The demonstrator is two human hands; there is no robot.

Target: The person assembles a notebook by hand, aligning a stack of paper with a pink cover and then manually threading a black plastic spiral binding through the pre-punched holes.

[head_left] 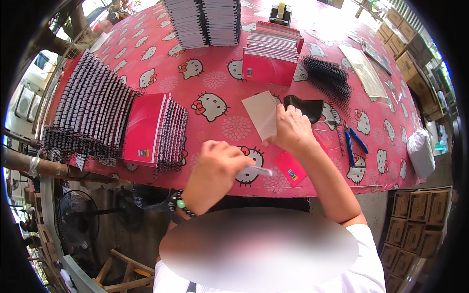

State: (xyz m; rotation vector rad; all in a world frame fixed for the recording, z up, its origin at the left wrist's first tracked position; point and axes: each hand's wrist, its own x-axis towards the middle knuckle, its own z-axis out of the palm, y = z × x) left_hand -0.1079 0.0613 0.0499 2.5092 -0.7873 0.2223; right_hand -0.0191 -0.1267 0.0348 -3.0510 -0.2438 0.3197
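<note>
My left hand [215, 166], a beaded bracelet at its wrist, is closed above the table's near edge. A slim, pale, shiny strip [259, 171] sticks out from its fingers; its kind is unclear. My right hand [293, 128] grips the right side of a small stack of white punched sheets [260, 115], thumb at the near corner and fingers at the far one. Partly beneath my right forearm lies a pink notebook cover [291, 167]. A dark cloth-like piece [307, 108] rests just beyond my right hand.
Bound notebooks are stacked at the left [90, 105], with pink-covered ones [146, 128] beside them. Farther off stand thick page stacks [205, 24], pink-covered pages [271, 66] and a tape dispenser [280, 14]. Black binding coils [326, 80] and blue-handled pliers [352, 144] lie right.
</note>
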